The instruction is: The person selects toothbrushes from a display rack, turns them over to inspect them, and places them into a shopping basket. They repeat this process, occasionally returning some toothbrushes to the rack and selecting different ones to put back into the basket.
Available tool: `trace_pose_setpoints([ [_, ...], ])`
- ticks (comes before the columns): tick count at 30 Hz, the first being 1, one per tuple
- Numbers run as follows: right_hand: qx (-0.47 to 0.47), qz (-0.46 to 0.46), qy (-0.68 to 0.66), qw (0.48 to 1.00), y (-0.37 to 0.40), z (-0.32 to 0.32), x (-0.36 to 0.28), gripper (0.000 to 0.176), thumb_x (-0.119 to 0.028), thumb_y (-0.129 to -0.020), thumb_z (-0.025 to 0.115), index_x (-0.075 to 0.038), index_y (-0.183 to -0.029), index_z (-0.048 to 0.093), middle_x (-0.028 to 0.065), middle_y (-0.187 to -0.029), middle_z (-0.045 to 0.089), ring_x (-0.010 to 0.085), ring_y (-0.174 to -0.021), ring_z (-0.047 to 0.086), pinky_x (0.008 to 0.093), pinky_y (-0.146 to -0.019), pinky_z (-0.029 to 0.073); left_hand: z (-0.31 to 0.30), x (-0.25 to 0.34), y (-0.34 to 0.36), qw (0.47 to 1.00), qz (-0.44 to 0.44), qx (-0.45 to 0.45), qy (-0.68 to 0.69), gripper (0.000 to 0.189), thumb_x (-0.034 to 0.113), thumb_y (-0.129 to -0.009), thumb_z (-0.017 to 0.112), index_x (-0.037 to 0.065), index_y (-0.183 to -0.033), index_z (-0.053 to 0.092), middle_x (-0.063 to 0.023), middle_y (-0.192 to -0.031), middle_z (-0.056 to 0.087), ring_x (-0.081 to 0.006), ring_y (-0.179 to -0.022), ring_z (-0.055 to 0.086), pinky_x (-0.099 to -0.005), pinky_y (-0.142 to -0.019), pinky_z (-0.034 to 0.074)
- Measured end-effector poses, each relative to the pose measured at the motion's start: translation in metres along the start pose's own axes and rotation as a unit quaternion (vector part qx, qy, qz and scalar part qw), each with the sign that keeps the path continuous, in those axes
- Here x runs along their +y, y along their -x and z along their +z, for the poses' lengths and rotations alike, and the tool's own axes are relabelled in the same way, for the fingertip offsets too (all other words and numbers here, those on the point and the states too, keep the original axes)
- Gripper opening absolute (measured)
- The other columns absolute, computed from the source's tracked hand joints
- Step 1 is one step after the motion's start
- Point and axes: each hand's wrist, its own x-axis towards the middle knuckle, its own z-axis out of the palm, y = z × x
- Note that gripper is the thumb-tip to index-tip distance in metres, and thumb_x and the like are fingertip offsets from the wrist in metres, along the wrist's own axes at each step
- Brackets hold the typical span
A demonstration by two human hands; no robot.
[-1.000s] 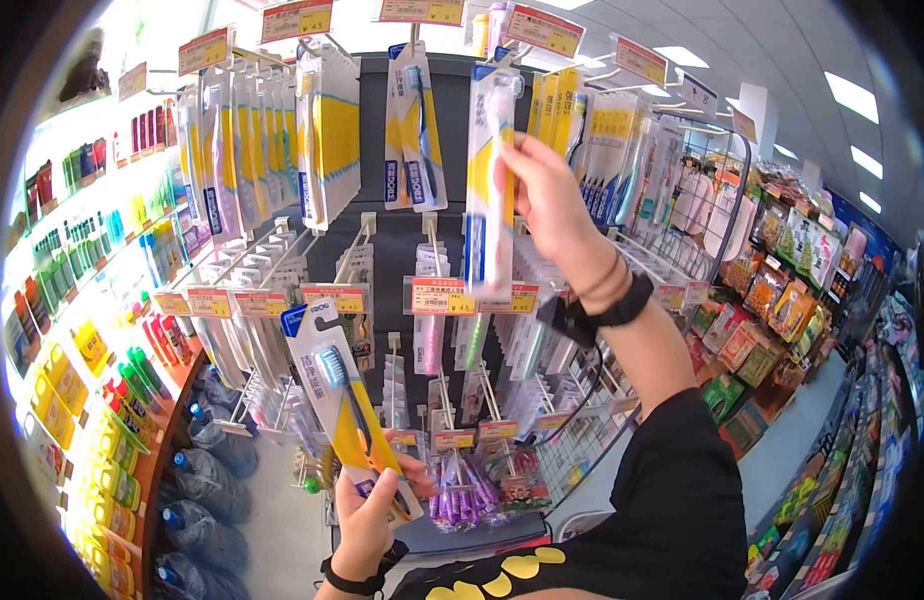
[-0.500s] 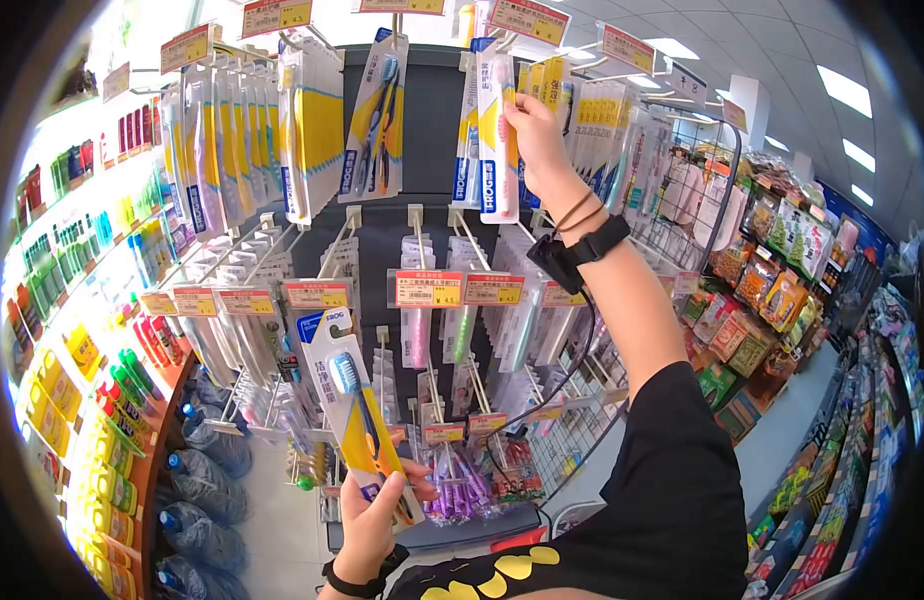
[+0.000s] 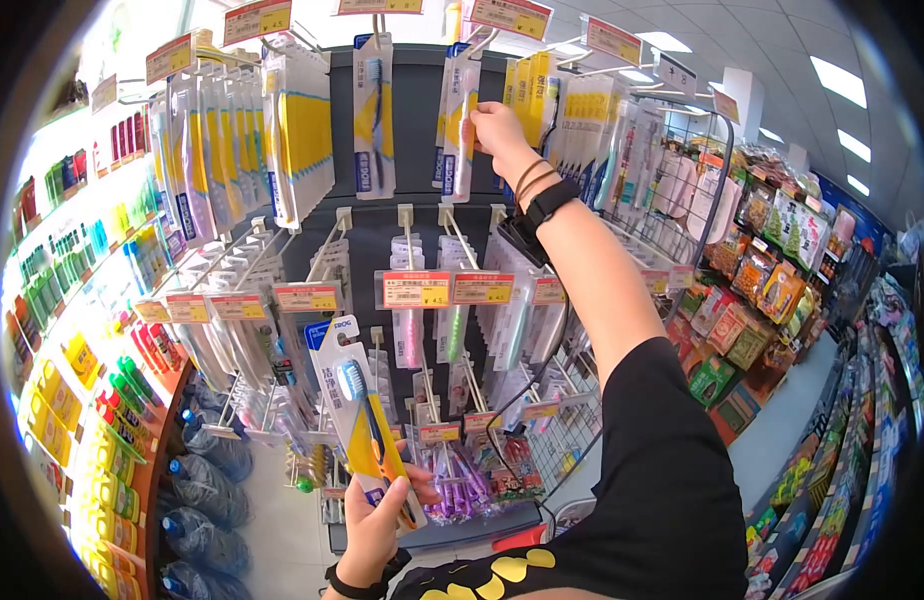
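Near the bottom centre, my left hand (image 3: 375,510) is closed around the lower end of a packaged toothbrush (image 3: 360,410), blue-bristled with a dark and orange handle, tilted upright. Up at the rack, my right hand (image 3: 502,135) pinches the right edge of a pink toothbrush package (image 3: 462,130), which hangs upright below its hook. Left of it a dark-handled toothbrush package (image 3: 374,120) hangs apart from the others. The fingertips of my right hand are partly hidden at the package edge.
Rows of hanging packages (image 3: 304,140) and price tags (image 3: 416,289) jut out from the dark rack. A wire mesh panel (image 3: 697,185) and snack bags (image 3: 752,320) stand at the right. Bottled products (image 3: 82,355) fill the left shelves, with large water bottles (image 3: 204,485) on the floor.
My right hand has moved left and slightly down with the pink package, which now shows narrower. The dark-handled package has turned to hang straighter. My left hand's hold is unchanged.
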Motion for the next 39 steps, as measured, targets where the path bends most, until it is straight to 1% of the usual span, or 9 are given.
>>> trace_pose_setpoints([
  [12,0.043,-0.085,0.209,0.973,0.029,-0.017,-0.002,0.042,-0.02,-0.079,0.065,0.004,-0.109,0.048,0.0174,-0.1,0.058,0.0254,-0.092,0.058,0.0339,-0.08,0.046,0.001,-0.003,0.001,1.0,-0.014,0.007,-0.01,0.045,0.005,-0.089,0.047,-0.007,-0.13,0.031,-0.016,-0.093,0.059,-0.0209,-0.078,0.062,-0.038,-0.075,0.053],
  [15,0.068,-0.235,0.243,0.938,0.051,-0.021,-0.009,0.04,-0.017,-0.079,0.064,0.003,-0.109,0.048,0.0152,-0.102,0.057,0.024,-0.095,0.056,0.0332,-0.084,0.045,0.002,-0.002,-0.001,1.0,-0.019,0.002,-0.013,0.045,0.005,-0.089,0.047,-0.007,-0.13,0.031,-0.0158,-0.093,0.059,-0.0205,-0.078,0.062,-0.0378,-0.075,0.053],
  [17,-0.07,-0.253,0.093,0.96,0.086,-0.02,-0.027,0.036,-0.013,-0.081,0.063,0.001,-0.11,0.048,0.0113,-0.102,0.056,0.02,-0.097,0.055,0.0312,-0.085,0.044,0.004,0.0,-0.004,1.0,-0.022,-0.002,-0.016,0.045,0.005,-0.089,0.047,-0.006,-0.13,0.031,-0.0158,-0.093,0.059,-0.0203,-0.079,0.061,-0.0375,-0.075,0.053],
  [20,-0.237,-0.09,-0.067,0.965,0.157,-0.013,-0.055,0.031,-0.012,-0.085,0.06,-0.001,-0.111,0.048,0.0061,-0.1,0.055,0.0126,-0.095,0.054,0.0263,-0.084,0.045,0.01,0.006,-0.013,0.999,0.004,-0.026,-0.024,0.046,0.007,-0.089,0.048,-0.006,-0.13,0.031,-0.016,-0.094,0.06,-0.0201,-0.079,0.061,-0.0373,-0.075,0.053],
  [23,-0.368,-0.004,-0.121,0.922,0.219,-0.007,-0.055,0.049,-0.023,-0.086,0.062,0.0,-0.121,0.037,0.0091,-0.108,0.053,0.014,-0.097,0.054,0.0247,-0.082,0.045,0.018,0.011,-0.019,0.999,0.019,-0.019,-0.021,0.049,0.01,-0.088,0.048,-0.005,-0.13,0.029,-0.0151,-0.087,0.059,-0.0214,-0.072,0.061,-0.0368,-0.066,0.054],
  [24,-0.402,0.035,-0.035,0.914,0.239,-0.011,-0.069,0.061,-0.031,-0.084,0.065,0.001,-0.125,0.032,0.0127,-0.113,0.051,0.0174,-0.104,0.053,0.0292,-0.086,0.044,0.019,0.012,-0.021,0.999,0.03,-0.032,-0.021,0.047,0.01,-0.088,0.048,-0.004,-0.129,0.03,-0.0153,-0.087,0.059,-0.0218,-0.072,0.061,-0.0366,-0.065,0.054],
  [25,-0.414,-0.043,-0.021,0.909,0.253,-0.007,-0.062,0.069,-0.036,-0.082,0.066,0.003,-0.126,0.03,0.0149,-0.114,0.051,0.0196,-0.105,0.051,0.0335,-0.088,0.042,0.02,0.013,-0.022,0.998,0.041,-0.045,-0.02,0.046,0.01,-0.088,0.048,-0.003,-0.128,0.031,-0.0156,-0.088,0.059,-0.0222,-0.073,0.061,-0.0365,-0.064,0.054],
  [28,-0.476,0.068,-0.033,0.876,0.286,-0.009,-0.082,0.063,-0.027,-0.083,0.065,0.004,-0.126,0.031,0.0149,-0.112,0.053,0.0193,-0.104,0.052,0.0331,-0.088,0.042,0.027,0.015,-0.022,0.997,0.044,-0.05,-0.027,0.039,0.011,-0.088,0.049,-0.001,-0.122,0.035,-0.0159,-0.088,0.059,-0.0235,-0.072,0.062,-0.0367,-0.062,0.055],
  [39,-0.4,0.071,-0.055,0.912,0.282,-0.003,-0.072,0.04,-0.004,-0.08,0.066,0.0,-0.115,0.046,0.0046,-0.102,0.057,0.012,-0.097,0.055,0.0294,-0.089,0.043,0.033,0.021,-0.029,0.99,0.054,-0.127,0.004,0.021,0.013,-0.09,0.051,-0.001,-0.105,0.05,-0.0133,-0.096,0.061,-0.0171,-0.075,0.061,-0.0289,-0.067,0.05],
])
